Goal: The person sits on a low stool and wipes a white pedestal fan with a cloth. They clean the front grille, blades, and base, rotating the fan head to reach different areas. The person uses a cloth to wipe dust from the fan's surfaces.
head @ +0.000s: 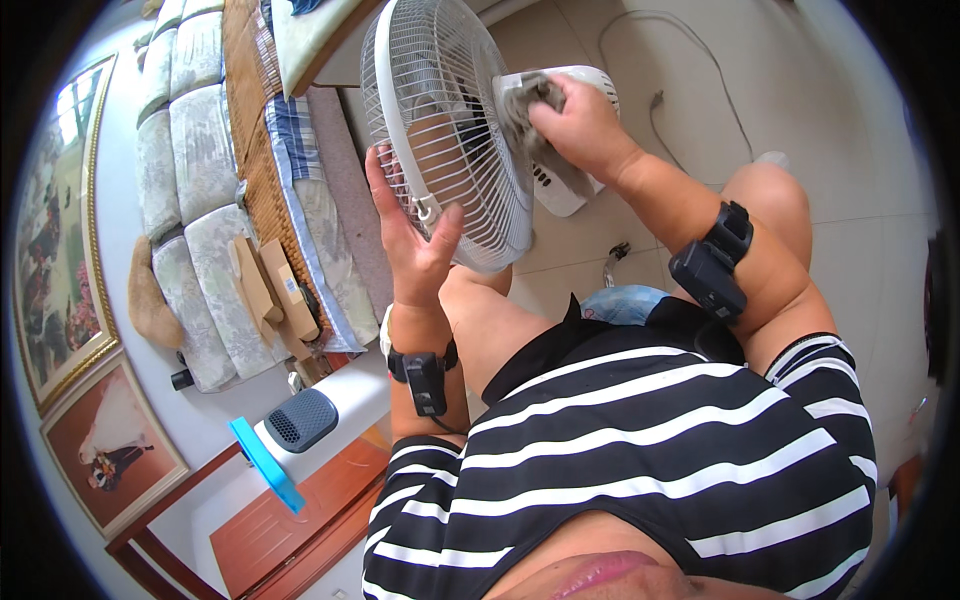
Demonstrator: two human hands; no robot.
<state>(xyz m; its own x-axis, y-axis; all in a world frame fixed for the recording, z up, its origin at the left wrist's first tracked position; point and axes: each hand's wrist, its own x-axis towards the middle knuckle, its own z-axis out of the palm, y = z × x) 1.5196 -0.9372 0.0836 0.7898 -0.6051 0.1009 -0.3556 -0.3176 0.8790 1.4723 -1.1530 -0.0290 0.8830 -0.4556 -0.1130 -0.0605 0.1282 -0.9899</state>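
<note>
A white electric fan [480, 187] stands tilted before me, its wire grille facing left. My left hand [416, 240] grips the rim of the grille near a white clip [427, 210], with the thumb on one side and the fingers on the other. In my right hand [581, 124] is a crumpled grey cloth [536, 112], pressed against the white housing behind the grille. Part of the cloth hangs down over the fan's white base [562, 199], next to a row of dark buttons [541, 175]. The cloth and hand hide some of the housing.
A grey power cord [712, 60] with a plug [657, 98] loops over the tiled floor [847, 172]. To the left stands a sofa with patterned cushions [202, 157] and cardboard pieces [281, 289]. A table corner [319, 45] lies close beyond the grille.
</note>
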